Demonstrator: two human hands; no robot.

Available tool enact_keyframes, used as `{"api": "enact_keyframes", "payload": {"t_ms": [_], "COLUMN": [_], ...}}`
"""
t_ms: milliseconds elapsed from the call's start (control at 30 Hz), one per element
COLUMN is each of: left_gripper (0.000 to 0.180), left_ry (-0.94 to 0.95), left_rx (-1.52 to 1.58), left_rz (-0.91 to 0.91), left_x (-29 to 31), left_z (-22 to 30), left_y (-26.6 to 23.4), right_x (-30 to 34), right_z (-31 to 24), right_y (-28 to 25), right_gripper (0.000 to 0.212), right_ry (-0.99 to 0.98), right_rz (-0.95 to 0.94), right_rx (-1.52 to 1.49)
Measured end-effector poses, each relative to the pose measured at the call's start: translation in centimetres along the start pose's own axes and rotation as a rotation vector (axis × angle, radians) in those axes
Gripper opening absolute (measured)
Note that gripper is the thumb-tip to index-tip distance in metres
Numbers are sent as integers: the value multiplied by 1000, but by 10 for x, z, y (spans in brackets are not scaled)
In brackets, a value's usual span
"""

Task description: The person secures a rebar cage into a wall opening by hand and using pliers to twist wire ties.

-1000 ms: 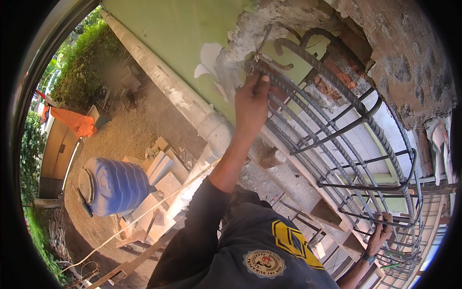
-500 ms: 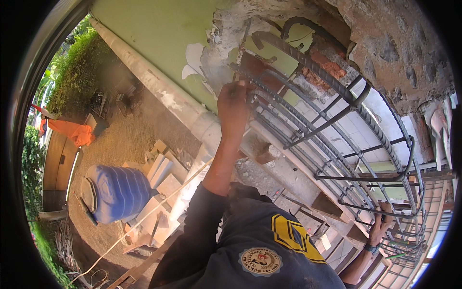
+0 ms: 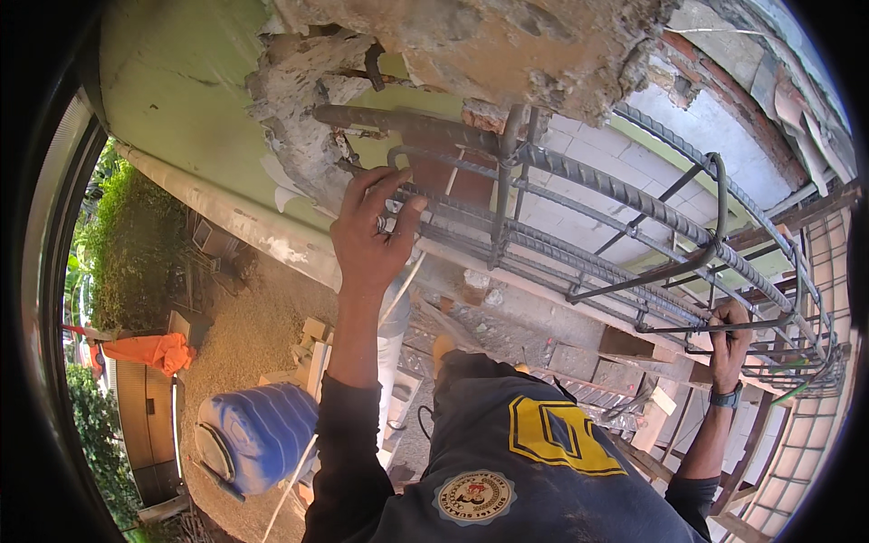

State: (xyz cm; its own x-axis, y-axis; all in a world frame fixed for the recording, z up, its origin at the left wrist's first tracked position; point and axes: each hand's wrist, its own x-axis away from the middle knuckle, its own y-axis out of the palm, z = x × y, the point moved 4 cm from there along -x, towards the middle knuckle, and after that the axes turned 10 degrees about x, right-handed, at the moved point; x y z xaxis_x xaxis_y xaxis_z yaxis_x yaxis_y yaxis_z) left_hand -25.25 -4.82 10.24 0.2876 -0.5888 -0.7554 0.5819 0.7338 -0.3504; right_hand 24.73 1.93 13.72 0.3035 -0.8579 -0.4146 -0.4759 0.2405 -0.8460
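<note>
A long cage of ribbed steel rebar (image 3: 625, 192), tied with square stirrups, stretches from the broken wall at upper left to the far right. Around the ends of its lower bars curl the fingers and thumb of my left hand (image 3: 369, 231), close to the chipped concrete edge (image 3: 303, 113). Farther right, my right hand (image 3: 730, 339) grips the cage's lower side near a stirrup; bars hide part of its fingers. One thick bar with a bent end lies along the top of the cage, under rough concrete (image 3: 525, 50).
A green wall (image 3: 181, 100) with a pale ledge (image 3: 231, 213) runs along the left. Below stand a blue barrel (image 3: 258, 434), a white pipe (image 3: 389, 362) and wooden boards (image 3: 647, 362). An orange cloth (image 3: 154, 351) hangs at far left. More tied rebar (image 3: 801, 434) continues at lower right.
The view has shifted and turned, so the cage now lies flatter across it. My left hand has opened from a fist-like grip into a looser one at the bar ends. My right hand stays on the cage.
</note>
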Motion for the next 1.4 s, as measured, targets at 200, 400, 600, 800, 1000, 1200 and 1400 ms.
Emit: {"api": "enact_keyframes", "payload": {"t_ms": [200,400,600,800,1000,1200,1400], "left_gripper": [39,39,39,42,45,45,44], "left_ry": [-57,-239,-300,-230,-302,-299,-223], "left_rx": [-196,-231,-83,-98,-99,-82,-107], "left_rz": [-572,-775,-748,-720,-691,-610,-509], "left_x": [-26,-31,-29,-26,-29,-20,-11], "left_z": [31,31,31,21,32,24,24], "left_y": [9,15,21,14,18,6,15], "right_x": [-2,-2,2,10,22,23,16], "right_z": [-3,-5,-11,-24,-14,-9,-7], "right_y": [-5,-11,-28,-23,-13,-5,-8], "right_gripper": [20,8,13,18,21,25,18], "right_ry": [41,-37,-68,-67,-45,-46,-55], "right_rz": [10,61,70,105,127,106,48], "right_rx": [14,5,110,161,210,192,181]}}
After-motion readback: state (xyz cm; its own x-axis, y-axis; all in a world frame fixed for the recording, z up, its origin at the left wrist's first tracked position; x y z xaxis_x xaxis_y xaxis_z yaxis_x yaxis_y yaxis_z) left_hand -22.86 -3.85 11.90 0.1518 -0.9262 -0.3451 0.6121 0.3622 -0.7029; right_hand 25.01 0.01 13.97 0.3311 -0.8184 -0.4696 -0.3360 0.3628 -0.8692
